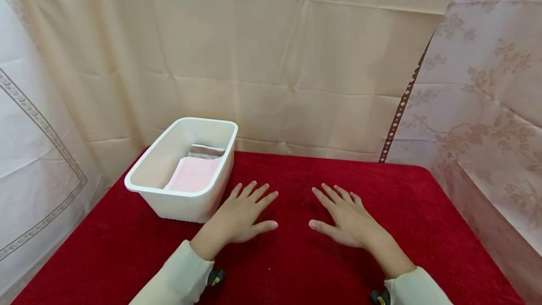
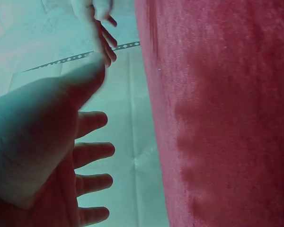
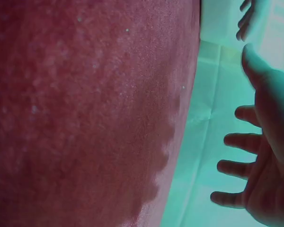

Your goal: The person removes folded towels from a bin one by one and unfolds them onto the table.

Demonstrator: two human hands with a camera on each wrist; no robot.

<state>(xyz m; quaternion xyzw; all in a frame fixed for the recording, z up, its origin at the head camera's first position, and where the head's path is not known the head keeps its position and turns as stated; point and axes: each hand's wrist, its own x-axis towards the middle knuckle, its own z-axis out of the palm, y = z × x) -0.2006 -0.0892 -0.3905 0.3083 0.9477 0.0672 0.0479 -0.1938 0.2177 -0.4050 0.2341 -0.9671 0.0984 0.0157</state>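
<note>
Both hands are held over the red cloth [image 1: 292, 258] with palms down and fingers spread. The left hand [image 1: 239, 215] is just right of a white tub [image 1: 182, 206] and holds nothing. To its right, the right hand [image 1: 349, 220] is also empty. In the tub lie a folded pink cloth [image 1: 195, 173] and, behind it, a brown and white striped one [image 1: 206, 151]. The left wrist view shows the left hand [image 2: 47, 142] raised off the red surface, its shadow on the cloth. A similar gap shows under the right hand [image 3: 270, 146] in the right wrist view.
A beige curtain [image 1: 271, 60] hangs behind the table. White patterned drapes stand at the left [image 1: 38, 131] and the right [image 1: 487, 84]. The tub is near the table's back left corner.
</note>
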